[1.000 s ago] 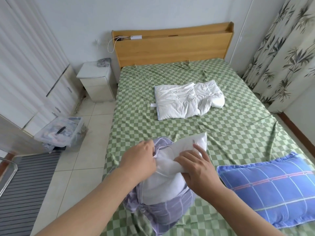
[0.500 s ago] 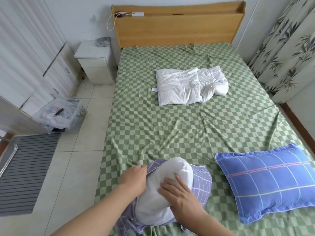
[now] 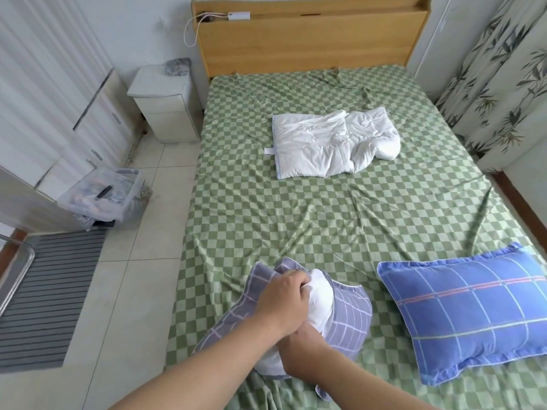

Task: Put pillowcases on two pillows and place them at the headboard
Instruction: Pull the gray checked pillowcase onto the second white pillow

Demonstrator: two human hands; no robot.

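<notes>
Under the left hand (image 3: 282, 297) — white pillow (image 3: 321, 300), half inside purple pillowcase (image 3: 347, 318).

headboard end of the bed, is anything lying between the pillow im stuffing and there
Yes. A white folded quilt lies mid-bed, between the purple-cased pillow in your hands and the headboard. The strip of sheet just below the headboard looks bare. The blue pillow sits off to the right, out of the way.

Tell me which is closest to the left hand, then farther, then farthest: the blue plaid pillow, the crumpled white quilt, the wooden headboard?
From the left hand:
1. Blue plaid pillow, on the bed's near right.
2. Crumpled white quilt, mid-bed.
3. Wooden headboard, at the far end.
</notes>
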